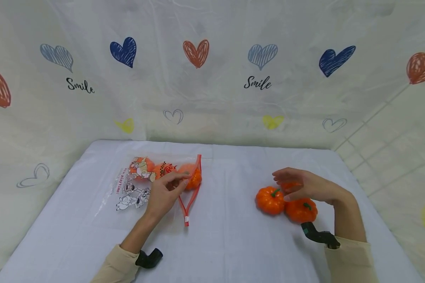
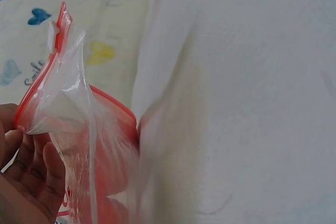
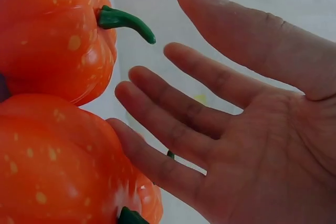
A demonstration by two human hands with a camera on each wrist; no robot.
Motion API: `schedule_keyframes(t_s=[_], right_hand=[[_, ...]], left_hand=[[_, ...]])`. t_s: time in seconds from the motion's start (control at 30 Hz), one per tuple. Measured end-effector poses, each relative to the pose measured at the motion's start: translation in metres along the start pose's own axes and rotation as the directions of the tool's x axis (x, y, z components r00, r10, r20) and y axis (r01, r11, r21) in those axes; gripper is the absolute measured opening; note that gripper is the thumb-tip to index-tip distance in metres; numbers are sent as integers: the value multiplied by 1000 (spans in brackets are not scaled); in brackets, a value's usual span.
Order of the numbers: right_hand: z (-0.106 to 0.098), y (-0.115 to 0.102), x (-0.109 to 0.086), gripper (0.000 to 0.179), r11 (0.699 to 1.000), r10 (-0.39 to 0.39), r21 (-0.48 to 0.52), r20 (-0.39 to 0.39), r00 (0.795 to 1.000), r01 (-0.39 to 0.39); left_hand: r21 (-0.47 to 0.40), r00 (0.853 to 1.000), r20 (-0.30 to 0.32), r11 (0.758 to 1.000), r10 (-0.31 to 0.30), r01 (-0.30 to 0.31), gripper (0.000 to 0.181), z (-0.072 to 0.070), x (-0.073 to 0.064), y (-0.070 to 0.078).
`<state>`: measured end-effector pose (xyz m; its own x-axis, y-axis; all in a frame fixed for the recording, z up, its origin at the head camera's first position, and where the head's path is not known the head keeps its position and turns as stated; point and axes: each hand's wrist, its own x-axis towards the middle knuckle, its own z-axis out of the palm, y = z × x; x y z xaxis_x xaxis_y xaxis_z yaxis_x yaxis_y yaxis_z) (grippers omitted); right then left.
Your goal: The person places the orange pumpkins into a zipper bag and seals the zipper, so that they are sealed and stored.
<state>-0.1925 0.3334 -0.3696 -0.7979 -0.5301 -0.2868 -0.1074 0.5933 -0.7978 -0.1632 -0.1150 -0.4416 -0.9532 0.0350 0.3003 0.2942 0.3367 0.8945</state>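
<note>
A clear zip bag [image 1: 132,194] with cartoon prints lies on the left with several orange toy pumpkins [image 1: 195,180] inside. My left hand [image 1: 164,194] pinches the edge of its mouth; in the left wrist view the fingers [image 2: 53,169] are at the red zip strip [image 2: 37,85], and the mouth gapes. On the right, my right hand [image 1: 313,185] hovers over three loose pumpkins, thumb and fingers spread, holding nothing. Two of them, the left pumpkin [image 1: 270,200] and the front pumpkin [image 1: 302,211], show well; the hand partly covers the rear pumpkin [image 1: 289,185].
A white cloth [image 1: 230,236] covers the table, its far edge meeting a hanging sheet [image 1: 226,98] printed with hearts. A white slider [image 2: 52,38] sits on the zip strip. Both wrists wear black mounts, the left mount [image 1: 149,258] low over the cloth.
</note>
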Motion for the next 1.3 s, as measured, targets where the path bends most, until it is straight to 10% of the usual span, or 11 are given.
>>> schedule_keyframes(t_s=[0.93, 1.3], right_hand=[[38, -16, 27, 63, 990, 91, -119, 76, 993, -82], [41, -10, 37, 70, 993, -39, -108, 140, 989, 55]], left_hand=[[-4, 1000, 6, 1000, -10, 10, 19, 0, -1, -2], [-3, 1000, 8, 1000, -17, 17, 20, -1, -1, 0]])
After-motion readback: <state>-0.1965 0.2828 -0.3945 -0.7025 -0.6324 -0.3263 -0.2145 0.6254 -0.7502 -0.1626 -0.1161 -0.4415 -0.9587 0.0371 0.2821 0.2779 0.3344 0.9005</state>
